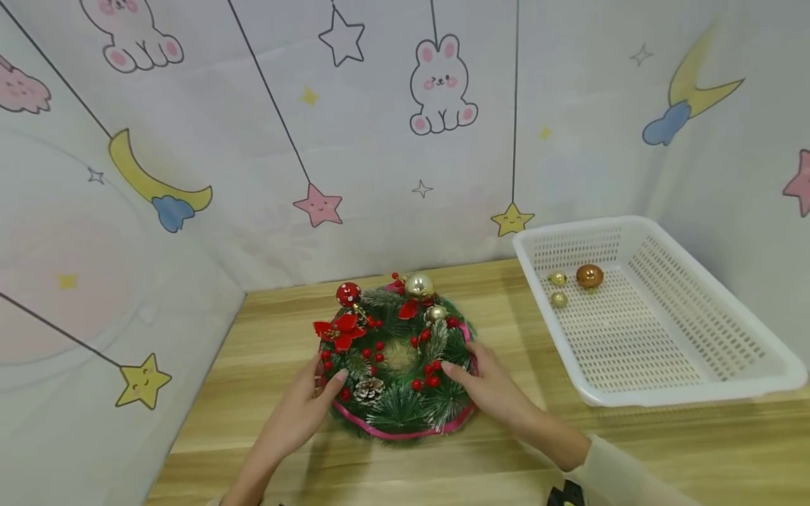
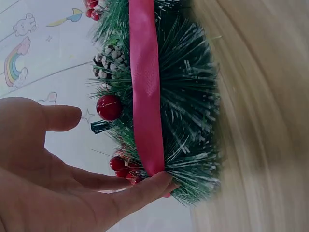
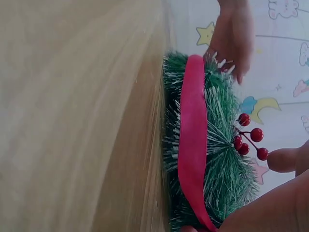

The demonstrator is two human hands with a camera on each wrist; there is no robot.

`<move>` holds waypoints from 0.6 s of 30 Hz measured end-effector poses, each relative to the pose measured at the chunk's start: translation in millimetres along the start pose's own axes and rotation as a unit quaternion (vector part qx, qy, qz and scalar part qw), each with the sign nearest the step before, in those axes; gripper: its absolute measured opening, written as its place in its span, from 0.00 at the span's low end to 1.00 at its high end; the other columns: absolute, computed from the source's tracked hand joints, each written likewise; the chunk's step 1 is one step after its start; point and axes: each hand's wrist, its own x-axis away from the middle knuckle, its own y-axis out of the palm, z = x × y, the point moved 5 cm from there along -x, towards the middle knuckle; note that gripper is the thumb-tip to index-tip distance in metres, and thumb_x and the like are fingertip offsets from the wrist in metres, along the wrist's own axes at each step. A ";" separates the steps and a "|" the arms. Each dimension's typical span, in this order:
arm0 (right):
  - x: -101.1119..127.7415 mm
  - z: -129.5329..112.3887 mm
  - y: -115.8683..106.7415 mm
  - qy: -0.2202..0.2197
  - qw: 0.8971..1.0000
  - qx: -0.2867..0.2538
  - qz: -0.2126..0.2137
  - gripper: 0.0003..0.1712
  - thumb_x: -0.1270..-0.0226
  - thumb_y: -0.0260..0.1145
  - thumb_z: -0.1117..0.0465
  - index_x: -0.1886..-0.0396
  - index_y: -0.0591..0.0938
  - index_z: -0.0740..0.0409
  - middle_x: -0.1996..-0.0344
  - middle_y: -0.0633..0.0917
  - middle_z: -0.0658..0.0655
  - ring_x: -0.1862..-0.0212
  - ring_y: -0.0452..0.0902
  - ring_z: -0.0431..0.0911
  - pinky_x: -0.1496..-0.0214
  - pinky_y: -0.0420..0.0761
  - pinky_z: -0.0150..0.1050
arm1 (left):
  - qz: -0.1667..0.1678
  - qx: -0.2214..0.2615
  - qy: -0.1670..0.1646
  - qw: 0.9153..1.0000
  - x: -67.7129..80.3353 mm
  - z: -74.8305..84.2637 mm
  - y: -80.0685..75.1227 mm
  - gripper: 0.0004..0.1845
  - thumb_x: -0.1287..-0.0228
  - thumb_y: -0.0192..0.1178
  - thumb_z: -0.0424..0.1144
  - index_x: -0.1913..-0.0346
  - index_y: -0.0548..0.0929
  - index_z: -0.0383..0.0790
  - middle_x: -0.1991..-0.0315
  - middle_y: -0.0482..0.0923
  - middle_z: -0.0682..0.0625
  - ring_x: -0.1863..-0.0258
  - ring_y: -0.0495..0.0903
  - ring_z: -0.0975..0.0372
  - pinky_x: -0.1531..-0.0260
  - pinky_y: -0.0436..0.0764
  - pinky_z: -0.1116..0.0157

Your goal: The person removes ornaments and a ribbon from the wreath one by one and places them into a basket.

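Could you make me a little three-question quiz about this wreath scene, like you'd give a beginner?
1. True or false: both hands, the left hand and the right hand, touch the wreath.
2. How many balls lie in the white basket? A) one B) three C) five
3. Fill in: the ribbon round the wreath's edge is ____.

Key
1. True: one hand at each side of the wreath, which lies flat on the wooden table.
2. B: a copper ball and two small gold balls.
3. Pink.

Wreath [image 2: 169, 96] cut off at the top edge, table [image 2: 260, 121] motion-blurred in left wrist view.
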 end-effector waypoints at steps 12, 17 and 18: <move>32.8 0.1 12.4 0.004 1.000 -0.021 -0.021 0.52 0.28 0.70 0.44 0.18 0.60 0.67 0.18 0.53 0.76 0.18 0.47 0.75 0.20 0.52 0.76 | -0.034 0.026 -0.004 0.999 -36.2 -15.4 -19.0 0.46 0.20 0.52 0.62 0.16 0.52 0.33 0.21 0.62 0.30 0.23 0.68 0.37 0.31 0.78 0.41; 43.5 0.9 20.0 0.000 0.999 -0.014 -0.035 0.52 0.31 0.72 0.43 0.19 0.62 0.65 0.20 0.60 0.74 0.19 0.54 0.74 0.21 0.57 0.76 | -0.038 0.040 0.012 0.998 -50.5 -17.6 -22.7 0.45 0.19 0.50 0.62 0.16 0.53 0.35 0.20 0.62 0.32 0.22 0.67 0.38 0.29 0.75 0.39; 44.5 1.2 20.8 -0.002 0.999 -0.011 -0.036 0.51 0.31 0.72 0.42 0.19 0.63 0.64 0.21 0.63 0.73 0.20 0.57 0.74 0.22 0.59 0.75 | -0.037 0.043 0.014 0.998 -52.9 -17.8 -23.1 0.44 0.19 0.50 0.62 0.15 0.53 0.36 0.20 0.62 0.32 0.22 0.67 0.38 0.28 0.75 0.39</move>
